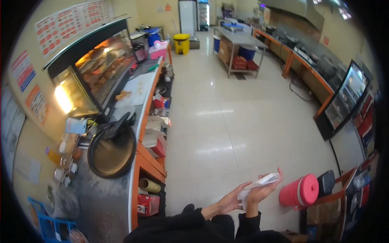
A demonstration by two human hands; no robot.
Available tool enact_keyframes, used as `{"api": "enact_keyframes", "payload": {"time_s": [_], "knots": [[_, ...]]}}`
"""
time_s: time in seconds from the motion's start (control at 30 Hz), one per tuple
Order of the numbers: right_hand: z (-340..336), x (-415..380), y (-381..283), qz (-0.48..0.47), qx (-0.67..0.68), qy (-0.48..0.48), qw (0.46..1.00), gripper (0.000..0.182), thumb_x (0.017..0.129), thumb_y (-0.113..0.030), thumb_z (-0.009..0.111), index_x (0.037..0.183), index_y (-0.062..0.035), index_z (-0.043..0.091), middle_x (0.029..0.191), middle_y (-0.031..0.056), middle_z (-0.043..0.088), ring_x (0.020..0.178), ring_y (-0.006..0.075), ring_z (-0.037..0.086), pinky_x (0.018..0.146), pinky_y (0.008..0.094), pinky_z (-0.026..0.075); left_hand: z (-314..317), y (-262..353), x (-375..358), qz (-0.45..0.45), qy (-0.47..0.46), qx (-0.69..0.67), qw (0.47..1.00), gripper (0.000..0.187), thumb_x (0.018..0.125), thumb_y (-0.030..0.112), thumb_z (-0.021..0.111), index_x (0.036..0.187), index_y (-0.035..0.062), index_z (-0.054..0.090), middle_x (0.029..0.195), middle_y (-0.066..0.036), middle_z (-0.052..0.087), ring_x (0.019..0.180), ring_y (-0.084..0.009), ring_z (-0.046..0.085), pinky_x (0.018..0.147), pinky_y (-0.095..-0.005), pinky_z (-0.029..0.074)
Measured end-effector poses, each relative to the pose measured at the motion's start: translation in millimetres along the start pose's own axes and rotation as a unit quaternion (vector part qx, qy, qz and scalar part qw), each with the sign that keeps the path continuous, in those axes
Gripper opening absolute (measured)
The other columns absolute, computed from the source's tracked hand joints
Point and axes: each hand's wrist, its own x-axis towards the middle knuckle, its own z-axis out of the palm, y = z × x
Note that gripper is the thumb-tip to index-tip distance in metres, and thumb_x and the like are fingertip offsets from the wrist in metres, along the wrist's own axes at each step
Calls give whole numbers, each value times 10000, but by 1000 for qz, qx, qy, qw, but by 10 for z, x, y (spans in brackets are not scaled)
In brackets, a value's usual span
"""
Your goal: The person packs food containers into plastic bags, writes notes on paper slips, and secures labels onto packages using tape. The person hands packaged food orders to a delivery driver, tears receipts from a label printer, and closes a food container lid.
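A folded piece of white paper (265, 179), perhaps a napkin or a small paper bag, is held between my two hands over the floor, low and right of centre. My right hand (261, 193) cups it from below, its fingertips curled up past the far end. Against the near end of the paper my left hand (231, 201) closes, thumb along the upper side. Some of the fingers are hidden behind the paper. A pink drink cooler (293, 192) stands just right of my right hand.
At left runs a counter (109, 198) with a round black-rimmed tray (111, 156), black gloves (115, 127) and a lit food display case (107, 67). A steel table (243, 38) and a yellow bin (182, 43) stand farther back. A glass-fronted cooler (348, 95) is at right.
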Motion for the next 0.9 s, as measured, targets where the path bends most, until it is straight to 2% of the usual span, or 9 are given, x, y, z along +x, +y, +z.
{"api": "enact_keyframes", "payload": {"time_s": [0.03,0.17,0.27,0.43,0.53,0.6,0.63,0.73,0.9], "knots": [[-82,151,17,-18,-59,22,998,441,1016,-454,346,1251,-90,423,855,15,427,757,123,431,666,273,385,0,94,224,-29,-30,-89,995,592,1016,487,386,1518,221,220,1509,-44,321,1284,-225,439,959,-457,449],[-784,910,208,-105,-265,13,958,313,1014,-335,360,1096,-56,475,906,44,462,842,170,468,761,313,400,-100,46,1381,-165,42,31,985,454,999,342,506,1406,189,373,1373,-39,462,1250,-215,473,939,-444,467],[-1248,1623,308,-208,-356,40,910,263,998,-273,399,932,-43,507,891,56,461,830,187,467,778,324,399,-104,-61,2311,-231,-11,104,967,455,993,251,506,1415,173,357,1378,-76,450,1249,-224,489,955,-469,473],[-1758,2993,109,-165,-6,236,958,190,907,-203,445,759,-84,436,788,45,428,750,151,417,728,319,401,453,-343,3755,-277,-81,86,954,535,986,188,502,1461,169,257,1397,-125,425,1254,-301,497,921,-519,511],[-2063,3699,70,-151,98,282,942,167,860,-193,455,733,-96,406,761,37,423,730,134,398,700,306,397,667,-417,4408,-288,-120,49,949,575,981,165,506,1476,178,213,1396,-142,423,1247,-336,502,893,-544,527],[-2306,4097,97,-98,6,293,951,170,864,-200,455,749,-79,422,748,41,418,731,137,405,704,298,396,657,-494,4949,-269,-124,97,950,600,972,151,518,1479,185,198,1392,-148,428,1247,-347,502,889,-556,528],[-2426,4321,106,-72,-39,294,952,174,866,-204,454,758,-70,430,742,44,416,731,139,408,706,293,395,667,-543,5172,-266,-101,86,955,540,978,96,502,1453,186,262,1393,-119,430,1225,-288,518,910,-514,524],[-2629,5087,75,-33,-202,223,953,193,879,-208,443,797,-35,459,793,56,434,780,149,435,731,291,395,608,-659,5965,-219,-61,159,961,473,972,67,491,1408,146,327,1340,-112,479,1193,-277,542,899,-502,534],[-3102,6448,566,-69,-321,105,939,203,936,-163,439,949,13,541,1051,168,501,1024,306,481,910,373,403,273,-570,7765,-142,11,195,970,277,950,21,458,1224,22,498,1249,-129,544,1136,-285,575,912,-477,536]]}}
